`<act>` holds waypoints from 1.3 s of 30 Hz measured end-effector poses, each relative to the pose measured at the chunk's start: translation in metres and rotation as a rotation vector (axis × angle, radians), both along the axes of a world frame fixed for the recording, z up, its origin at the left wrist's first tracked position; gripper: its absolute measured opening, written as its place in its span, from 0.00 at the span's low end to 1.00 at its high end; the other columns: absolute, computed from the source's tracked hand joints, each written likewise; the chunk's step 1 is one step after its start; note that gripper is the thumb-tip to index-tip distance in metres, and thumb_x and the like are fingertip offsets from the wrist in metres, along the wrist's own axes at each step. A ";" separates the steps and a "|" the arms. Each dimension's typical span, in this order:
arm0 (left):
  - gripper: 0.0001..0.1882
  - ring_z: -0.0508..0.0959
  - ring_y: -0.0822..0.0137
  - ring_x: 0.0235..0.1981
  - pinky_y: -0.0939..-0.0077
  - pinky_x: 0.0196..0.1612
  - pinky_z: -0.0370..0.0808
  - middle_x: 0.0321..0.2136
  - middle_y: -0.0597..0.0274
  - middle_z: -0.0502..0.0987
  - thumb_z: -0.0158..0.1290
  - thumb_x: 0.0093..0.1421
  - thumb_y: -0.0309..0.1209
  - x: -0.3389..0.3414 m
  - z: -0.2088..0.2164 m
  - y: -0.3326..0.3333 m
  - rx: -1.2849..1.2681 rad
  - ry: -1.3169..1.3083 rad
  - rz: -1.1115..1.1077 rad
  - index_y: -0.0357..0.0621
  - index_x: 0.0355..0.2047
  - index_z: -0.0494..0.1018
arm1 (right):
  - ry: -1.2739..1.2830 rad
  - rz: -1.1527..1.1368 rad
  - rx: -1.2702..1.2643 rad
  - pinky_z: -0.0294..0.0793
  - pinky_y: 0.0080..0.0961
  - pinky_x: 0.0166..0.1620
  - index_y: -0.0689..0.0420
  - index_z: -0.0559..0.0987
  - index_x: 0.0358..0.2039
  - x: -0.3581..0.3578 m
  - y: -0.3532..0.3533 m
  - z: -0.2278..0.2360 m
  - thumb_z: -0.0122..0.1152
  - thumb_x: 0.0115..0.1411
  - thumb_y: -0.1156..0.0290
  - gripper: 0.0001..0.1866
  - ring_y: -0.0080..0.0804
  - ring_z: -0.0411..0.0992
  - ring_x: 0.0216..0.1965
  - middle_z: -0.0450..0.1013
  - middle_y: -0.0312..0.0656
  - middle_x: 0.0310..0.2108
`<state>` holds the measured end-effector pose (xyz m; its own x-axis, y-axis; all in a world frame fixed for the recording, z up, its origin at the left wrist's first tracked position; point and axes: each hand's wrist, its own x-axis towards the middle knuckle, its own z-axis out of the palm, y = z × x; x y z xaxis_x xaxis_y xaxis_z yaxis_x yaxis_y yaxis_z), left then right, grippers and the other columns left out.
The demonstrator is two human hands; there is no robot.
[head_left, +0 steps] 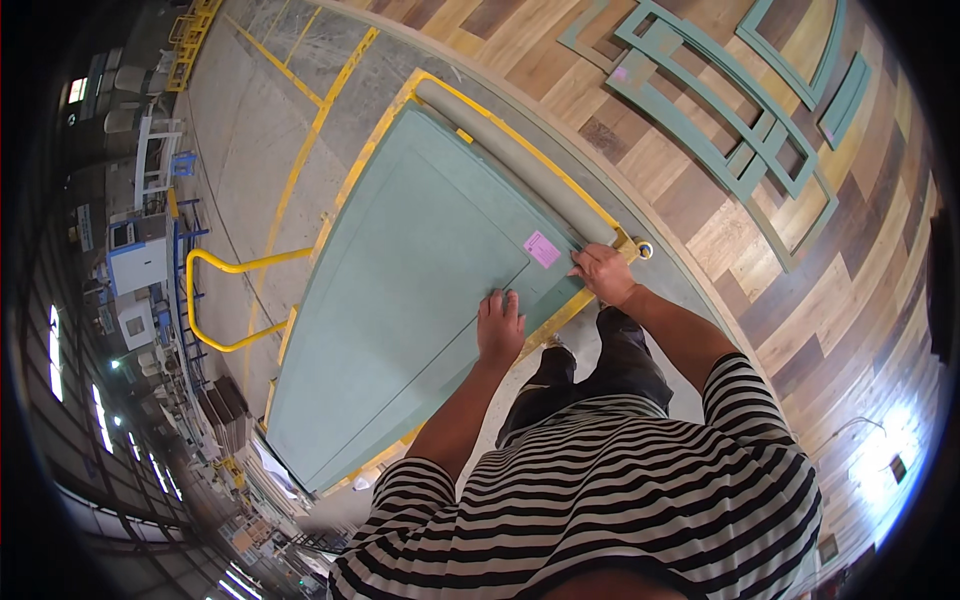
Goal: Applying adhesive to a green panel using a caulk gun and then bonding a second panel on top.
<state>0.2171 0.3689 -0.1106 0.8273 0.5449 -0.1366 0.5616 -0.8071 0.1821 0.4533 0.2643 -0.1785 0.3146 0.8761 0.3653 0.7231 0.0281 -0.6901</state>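
Observation:
A large green board (400,250) with thin cut lines lies flat on a yellow-framed cart (430,80). My left hand (500,330) rests on it near a cut line, fingertips down and slightly apart, holding nothing. At the board's near right corner, my right hand (605,273) has its fingers closed at the edge; its fingertips are partly hidden. A pink label (541,249) sits on the board between and beyond my hands.
Several green frame pieces (720,110) lie on the wood-pattern floor (720,220) to the right. A grey roller (520,150) runs along the cart's far side. The cart's yellow handle (235,265) sticks out left, over concrete with yellow lines. Machines stand farther left.

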 end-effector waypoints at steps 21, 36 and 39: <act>0.35 0.67 0.46 0.50 0.50 0.53 0.64 0.51 0.45 0.66 0.61 0.48 0.31 -0.009 -0.001 -0.001 0.054 -0.061 0.026 0.40 0.56 0.63 | -0.014 0.031 0.039 0.71 0.33 0.28 0.58 0.77 0.31 -0.001 0.005 -0.004 0.70 0.47 0.69 0.12 0.40 0.71 0.26 0.68 0.41 0.23; 0.30 0.68 0.41 0.52 0.51 0.51 0.68 0.52 0.40 0.66 0.59 0.55 0.35 -0.336 0.017 -0.160 -0.187 -0.171 0.554 0.39 0.56 0.64 | 0.029 -0.345 -0.392 0.74 0.36 0.41 0.59 0.72 0.53 -0.052 -0.013 -0.007 0.67 0.50 0.66 0.29 0.44 0.77 0.35 0.78 0.50 0.32; 0.28 0.74 0.41 0.45 0.52 0.43 0.74 0.47 0.41 0.71 0.58 0.55 0.37 -0.478 0.005 -0.256 -0.345 -0.168 0.904 0.40 0.54 0.66 | 0.117 -0.365 -0.401 0.74 0.39 0.37 0.59 0.73 0.52 -0.142 -0.034 -0.015 0.63 0.54 0.64 0.25 0.44 0.76 0.31 0.77 0.51 0.30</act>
<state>-0.2608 0.1126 -0.1059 0.1410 0.9347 -0.3262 0.8870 0.0271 0.4609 0.3111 0.2299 -0.1930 0.6422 0.7659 -0.0301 0.5546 -0.4914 -0.6715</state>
